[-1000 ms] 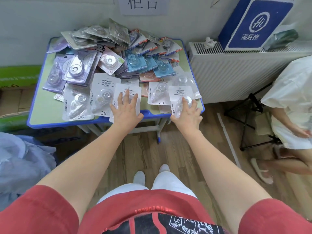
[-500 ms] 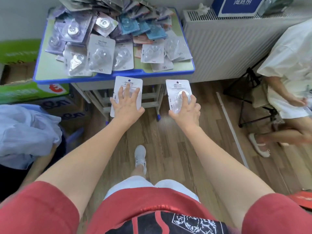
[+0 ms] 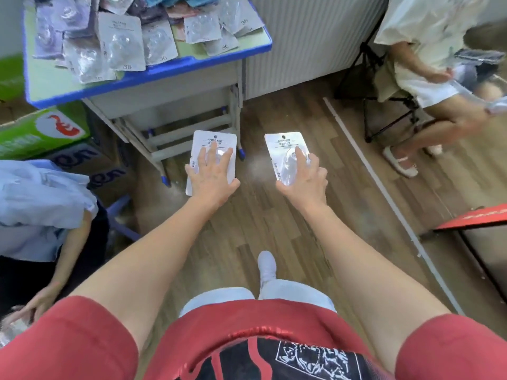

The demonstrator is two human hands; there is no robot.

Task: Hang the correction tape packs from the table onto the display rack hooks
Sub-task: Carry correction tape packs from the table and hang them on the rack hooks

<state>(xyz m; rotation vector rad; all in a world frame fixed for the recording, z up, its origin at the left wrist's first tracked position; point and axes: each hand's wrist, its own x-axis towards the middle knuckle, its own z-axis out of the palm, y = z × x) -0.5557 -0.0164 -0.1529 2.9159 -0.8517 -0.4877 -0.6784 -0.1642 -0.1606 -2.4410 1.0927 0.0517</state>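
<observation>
Left pack (image 3: 216,144): white card, clear blister, held flat over the floor by the left hand (image 3: 211,179).
Right pack (image 3: 284,149): alike, gripped by the right hand (image 3: 304,179).
Other packs (image 3: 120,42): heaped overlapping on the table (image 3: 164,74).

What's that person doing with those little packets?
A person in a red shirt holds one correction tape pack in each hand: the left hand grips the left pack, and the right hand grips the right pack. Both packs are out over the wooden floor, off the table, where a heap of packs lies. No display rack shows in the picture, so hanging probably comes next.
</observation>
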